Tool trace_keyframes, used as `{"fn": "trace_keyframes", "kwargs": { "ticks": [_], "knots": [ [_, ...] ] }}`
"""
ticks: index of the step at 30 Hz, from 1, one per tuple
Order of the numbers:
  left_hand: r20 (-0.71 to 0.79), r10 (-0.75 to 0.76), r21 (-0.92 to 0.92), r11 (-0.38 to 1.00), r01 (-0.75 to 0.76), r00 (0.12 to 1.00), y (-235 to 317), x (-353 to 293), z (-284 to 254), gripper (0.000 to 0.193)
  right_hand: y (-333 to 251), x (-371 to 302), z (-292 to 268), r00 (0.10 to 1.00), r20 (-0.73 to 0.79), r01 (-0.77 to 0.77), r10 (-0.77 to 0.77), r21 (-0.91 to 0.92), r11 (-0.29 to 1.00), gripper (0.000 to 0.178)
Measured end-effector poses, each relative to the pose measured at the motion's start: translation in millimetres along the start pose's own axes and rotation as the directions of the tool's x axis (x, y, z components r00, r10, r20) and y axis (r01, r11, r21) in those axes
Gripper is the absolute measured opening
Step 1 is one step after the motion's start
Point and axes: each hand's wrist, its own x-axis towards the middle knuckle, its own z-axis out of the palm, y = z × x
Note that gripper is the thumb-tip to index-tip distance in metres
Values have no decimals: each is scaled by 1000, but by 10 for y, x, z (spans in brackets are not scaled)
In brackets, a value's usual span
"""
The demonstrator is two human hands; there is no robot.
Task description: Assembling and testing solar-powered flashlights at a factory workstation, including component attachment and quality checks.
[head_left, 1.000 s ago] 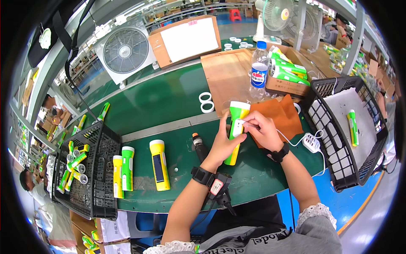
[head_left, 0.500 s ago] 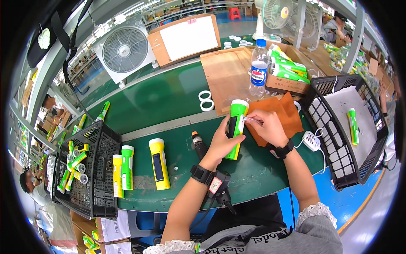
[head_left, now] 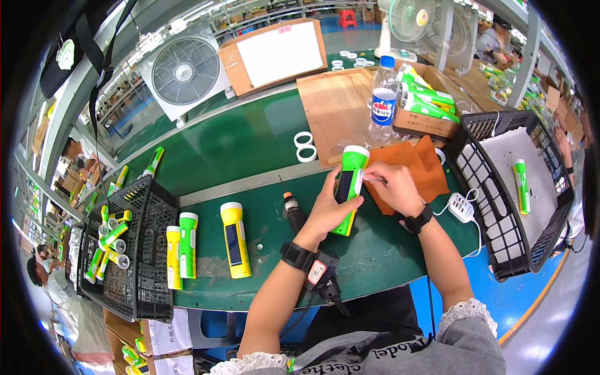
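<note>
A green and yellow flashlight (head_left: pixel 355 161) with a dark panel on its face stands tilted, lens end up, over the green table. My left hand (head_left: pixel 329 207) is wrapped round its body, thumb across the lower front. Against the flashlight's right side, my right hand (head_left: pixel 395 189) pinches a thin, slender piece (head_left: pixel 375 180); its kind is too small to tell. Beneath the right hand lies an orange-brown cloth (head_left: pixel 419 164). A dark screwdriver-like tool (head_left: pixel 292 211) with an orange tip rests left of my left hand. Farther left stand a yellow flashlight (head_left: pixel 235 240) and a green one (head_left: pixel 188 244).
Black crates stand at left (head_left: pixel 147 250), holding flashlights, and at right (head_left: pixel 484 187), with one flashlight inside. A bottle (head_left: pixel 382 106) and a carton of flashlights (head_left: pixel 425 122) are beyond my hands. A white power strip (head_left: pixel 460 208) lies at right; white rings (head_left: pixel 305 152) lie farther back.
The flashlight has shifted very slightly to the right in my left hand's grip. The thin piece in my right fingers shows at a slightly different angle.
</note>
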Motion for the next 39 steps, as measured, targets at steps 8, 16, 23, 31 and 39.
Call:
{"fn": "trace_keyframes", "kwargs": {
  "ticks": [8,16,23,31,39],
  "knots": [
    [-253,-196,-483,874,51,948,-57,13,-229,46,-86,82,-298,956,-127,-271,264,-40,962,9],
    [105,-191,-921,351,168,976,-130,76,-266,39,-260,-49,39,994,26,109,-107,-119,987,12],
    [132,-50,-865,482,140,990,1,29,-236,44,-445,-62,142,873,144,484,-465,-149,862,23],
    [119,29,-886,454,93,992,-5,44,-215,48,-393,-94,186,884,202,465,-421,-300,833,34],
    [35,62,-834,552,-5,997,9,14,-157,47,-402,-53,153,920,-49,356,-388,-305,883,33]
  ]
}}
